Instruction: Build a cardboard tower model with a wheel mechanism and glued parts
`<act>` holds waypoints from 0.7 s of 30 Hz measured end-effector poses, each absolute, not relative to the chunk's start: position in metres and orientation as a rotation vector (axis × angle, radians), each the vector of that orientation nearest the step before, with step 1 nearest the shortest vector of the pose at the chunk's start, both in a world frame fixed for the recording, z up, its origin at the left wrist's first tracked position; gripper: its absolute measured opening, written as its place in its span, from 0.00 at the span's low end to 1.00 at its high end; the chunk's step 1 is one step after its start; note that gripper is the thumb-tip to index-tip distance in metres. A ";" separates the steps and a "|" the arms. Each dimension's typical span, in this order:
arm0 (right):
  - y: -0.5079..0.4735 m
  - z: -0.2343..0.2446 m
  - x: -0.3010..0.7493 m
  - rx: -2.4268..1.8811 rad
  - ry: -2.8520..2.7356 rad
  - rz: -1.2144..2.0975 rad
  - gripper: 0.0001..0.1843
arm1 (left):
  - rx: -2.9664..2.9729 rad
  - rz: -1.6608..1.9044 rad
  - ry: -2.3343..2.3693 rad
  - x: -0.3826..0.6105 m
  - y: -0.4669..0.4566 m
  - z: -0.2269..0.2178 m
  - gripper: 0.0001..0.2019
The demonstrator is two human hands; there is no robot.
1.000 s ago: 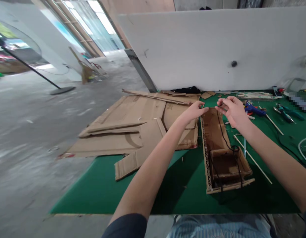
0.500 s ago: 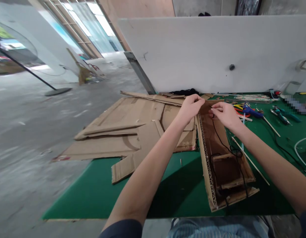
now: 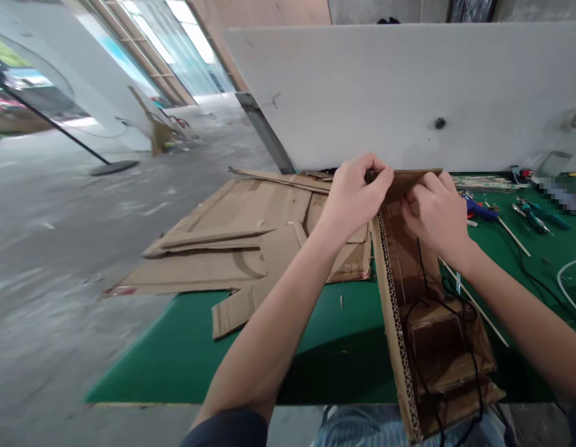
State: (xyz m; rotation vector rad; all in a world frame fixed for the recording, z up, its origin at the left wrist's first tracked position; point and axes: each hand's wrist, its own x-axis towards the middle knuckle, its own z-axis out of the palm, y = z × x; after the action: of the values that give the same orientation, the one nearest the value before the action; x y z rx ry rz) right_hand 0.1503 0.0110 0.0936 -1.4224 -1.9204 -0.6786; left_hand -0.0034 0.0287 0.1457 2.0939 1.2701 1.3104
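A long open cardboard box [image 3: 393, 313] stands tilted, its far end lifted off the green table [image 3: 315, 354] and its near end over the table's front edge. My left hand [image 3: 355, 195] grips the far top-left corner, fingers closed on the wall. My right hand [image 3: 434, 214] is closed at the far end inside the box, pinching a black string [image 3: 420, 264]. The string runs down to a small cardboard inner box [image 3: 437, 335] wrapped in black string.
Flat cardboard sheets [image 3: 232, 242] lie on the table's left part. A white panel [image 3: 409, 93] stands behind. At the right lie a blue glue gun [image 3: 476, 208], teal pliers [image 3: 532, 214], thin sticks [image 3: 474, 301] and a white cable [image 3: 565, 276].
Both hands took hold of the box's far end and lifted it, so the box tilted up and its near end slid toward me past the table edge.
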 end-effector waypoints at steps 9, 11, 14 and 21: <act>0.013 0.090 0.149 -1.455 -1.898 -0.705 0.14 | 2.103 1.313 1.268 -0.003 0.026 0.147 0.08; 0.013 0.091 0.148 -1.462 -1.887 -0.704 0.15 | 2.099 1.313 1.267 -0.003 0.025 0.148 0.08; 0.012 0.092 0.147 -1.463 -1.874 -0.688 0.14 | 2.089 1.315 1.265 -0.003 0.023 0.149 0.08; 0.011 0.094 0.147 -1.419 -1.878 -0.651 0.12 | 2.051 1.307 1.260 -0.003 0.020 0.151 0.07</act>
State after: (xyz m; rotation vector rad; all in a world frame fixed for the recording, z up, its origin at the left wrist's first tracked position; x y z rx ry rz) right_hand 0.1474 0.0111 0.0942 -1.4194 -1.8776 -0.6510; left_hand -0.0027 0.0202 0.1513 2.0509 1.2603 1.3075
